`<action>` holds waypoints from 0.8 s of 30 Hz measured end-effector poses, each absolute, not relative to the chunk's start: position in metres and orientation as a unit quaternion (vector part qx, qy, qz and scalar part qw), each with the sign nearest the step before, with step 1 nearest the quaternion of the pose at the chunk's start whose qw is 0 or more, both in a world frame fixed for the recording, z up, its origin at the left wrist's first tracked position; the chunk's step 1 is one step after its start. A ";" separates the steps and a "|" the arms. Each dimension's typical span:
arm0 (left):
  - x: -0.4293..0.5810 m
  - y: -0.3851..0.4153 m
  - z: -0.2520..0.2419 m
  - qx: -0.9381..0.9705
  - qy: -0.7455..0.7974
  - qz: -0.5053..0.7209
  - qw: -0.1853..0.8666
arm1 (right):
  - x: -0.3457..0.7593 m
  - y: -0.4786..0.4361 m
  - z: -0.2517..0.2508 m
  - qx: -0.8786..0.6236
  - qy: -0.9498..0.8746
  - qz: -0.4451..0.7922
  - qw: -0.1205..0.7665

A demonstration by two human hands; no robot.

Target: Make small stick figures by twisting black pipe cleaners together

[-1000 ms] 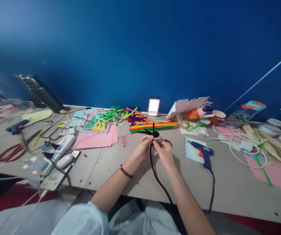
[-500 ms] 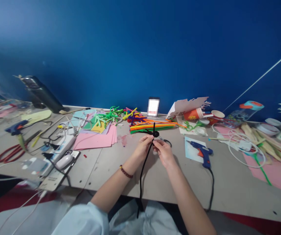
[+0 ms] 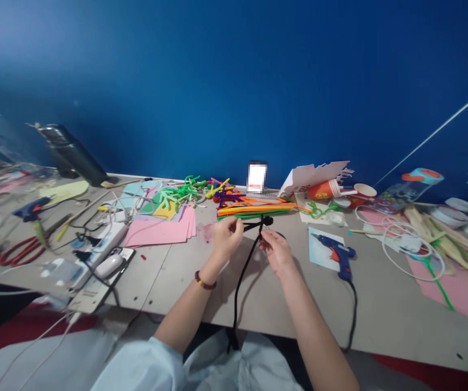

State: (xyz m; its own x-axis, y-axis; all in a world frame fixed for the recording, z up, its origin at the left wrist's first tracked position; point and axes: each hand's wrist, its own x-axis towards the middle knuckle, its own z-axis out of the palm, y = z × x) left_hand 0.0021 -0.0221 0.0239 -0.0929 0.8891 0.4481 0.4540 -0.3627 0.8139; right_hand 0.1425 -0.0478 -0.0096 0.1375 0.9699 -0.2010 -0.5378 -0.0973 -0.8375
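Between my two hands is a black pipe cleaner [image 3: 242,271] with a small round coil at its upper end and short arms sticking out. Its long tail hangs down past the table edge to my lap. My right hand [image 3: 275,250] pinches it just below the coil. A short black arm runs leftward to the fingertips of my left hand [image 3: 227,237], which are closed around its end. Behind them lies a bundle of orange, yellow and green pipe cleaners [image 3: 258,208]. A dark ring-shaped handle shows partly behind my right hand.
To the right, a blue glue gun [image 3: 335,252] rests on light blue paper. Pink paper [image 3: 156,231], green pipe-cleaner shapes [image 3: 180,193], a power strip [image 3: 101,252] and red-handled scissors [image 3: 22,252] are on the left. A phone [image 3: 257,177] stands at the wall. Part of another person's hand shows at the left edge.
My left hand has moved left, from beside the coil to the end of a short arm. The coil has tipped to the right, while my right hand stays close below it.
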 end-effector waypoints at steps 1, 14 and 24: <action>-0.001 -0.026 0.035 0.658 0.515 0.527 0.156 | 0.144 -0.048 -0.009 -0.426 -0.253 0.603 0.625; -0.061 -0.140 0.051 0.765 0.452 0.458 -0.036 | 0.144 -0.060 0.000 -0.407 -0.390 0.614 0.553; -0.027 -0.034 0.023 0.857 0.278 0.429 -0.059 | 0.146 -0.065 0.013 -0.396 -0.462 0.602 0.518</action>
